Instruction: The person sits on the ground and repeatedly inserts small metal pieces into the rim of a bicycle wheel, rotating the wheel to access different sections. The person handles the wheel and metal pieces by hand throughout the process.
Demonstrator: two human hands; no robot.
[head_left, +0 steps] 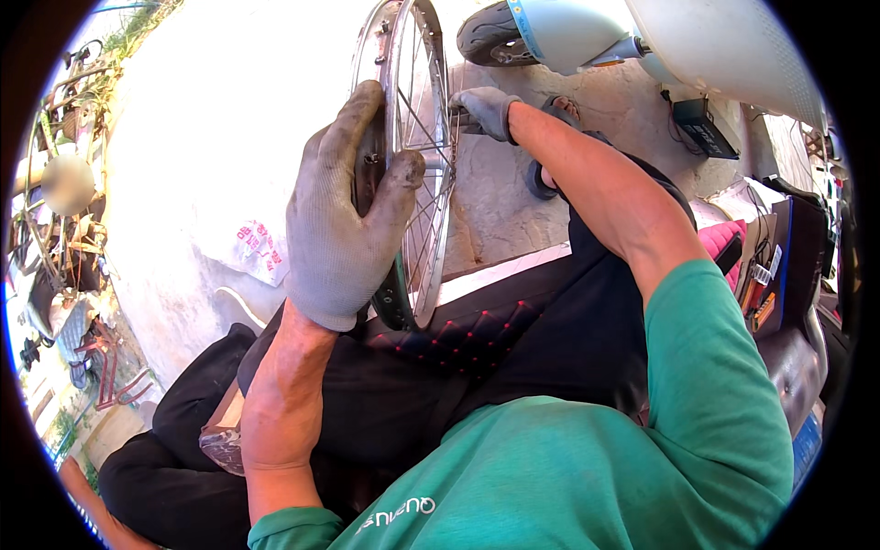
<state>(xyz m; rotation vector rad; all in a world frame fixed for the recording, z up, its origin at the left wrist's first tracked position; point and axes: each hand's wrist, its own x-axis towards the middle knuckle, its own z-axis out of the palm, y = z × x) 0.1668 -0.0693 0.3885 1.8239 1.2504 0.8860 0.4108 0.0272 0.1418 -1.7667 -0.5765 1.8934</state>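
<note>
A spoked wheel with a silver rim stands upright before me, its lower edge by my lap. My left hand, in a grey, dirt-stained glove, wraps around the near part of the rim, thumb on the right side and fingers on the left. A dark band shows along the rim under that palm. On the wheel's right side, my gloved right hand has its fingers curled close to the spokes. Whatever small thing those fingertips pinch, if anything, is too small to make out.
At the upper right stands a pale scooter with a black front tyre. Beyond my right forearm sits a black box with cables. A white plastic bag lies left of the wheel; clutter and plants line the left edge.
</note>
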